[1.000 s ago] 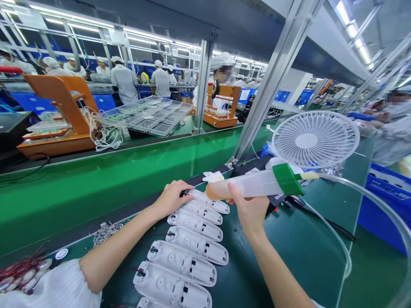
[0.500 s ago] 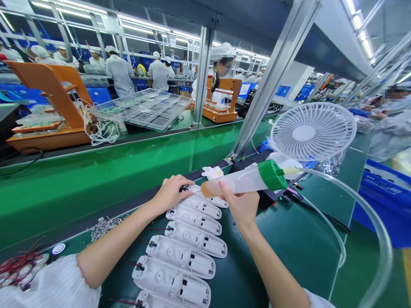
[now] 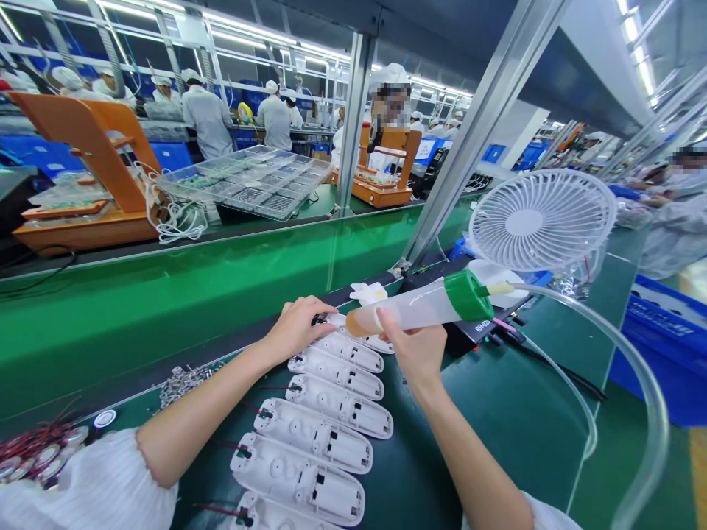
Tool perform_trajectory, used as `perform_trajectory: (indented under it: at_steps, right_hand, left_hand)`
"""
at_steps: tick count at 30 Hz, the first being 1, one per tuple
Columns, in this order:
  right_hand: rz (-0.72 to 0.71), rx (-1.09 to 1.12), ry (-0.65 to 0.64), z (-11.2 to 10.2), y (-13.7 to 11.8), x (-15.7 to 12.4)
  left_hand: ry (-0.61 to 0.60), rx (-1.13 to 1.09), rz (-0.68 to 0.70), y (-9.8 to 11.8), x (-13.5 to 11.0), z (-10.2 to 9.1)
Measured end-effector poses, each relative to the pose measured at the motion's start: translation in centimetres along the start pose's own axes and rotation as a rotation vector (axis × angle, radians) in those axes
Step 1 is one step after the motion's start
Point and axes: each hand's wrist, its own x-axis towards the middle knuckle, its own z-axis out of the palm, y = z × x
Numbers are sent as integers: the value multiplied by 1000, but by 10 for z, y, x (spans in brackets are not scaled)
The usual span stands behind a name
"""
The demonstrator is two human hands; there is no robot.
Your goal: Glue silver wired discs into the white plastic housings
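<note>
Several white plastic housings (image 3: 314, 433) lie in a row on the dark green bench (image 3: 513, 434), each with thin red wires at its left end. My left hand (image 3: 297, 324) rests curled on the far end of the row, fingertips pressing on the furthest housing (image 3: 361, 341). My right hand (image 3: 415, 347) grips a translucent dispensing syringe (image 3: 412, 309) with a green cap (image 3: 468, 294). Its amber tip points left over the furthest housing. A clear hose (image 3: 635, 375) runs from the cap off to the right.
A white desk fan (image 3: 541, 221) stands behind the syringe, beside a black controller box (image 3: 475, 331). A green conveyor belt (image 3: 166, 302) runs along the bench's far side. Loose metal parts (image 3: 182, 380) and small round parts with red wires (image 3: 33, 456) lie at left. Workers in white stand beyond.
The syringe has dropped a little and tilted, its tip nearer the furthest housing. My left hand stays on the row's far end.
</note>
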Motion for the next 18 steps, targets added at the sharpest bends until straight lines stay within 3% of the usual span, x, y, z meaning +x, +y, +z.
perform_trajectory:
  at_steps: [18]
  right_hand:
    - [28,-80,58,-8,-1,4]
  left_hand:
    - [-7,-1,5,0,0,0]
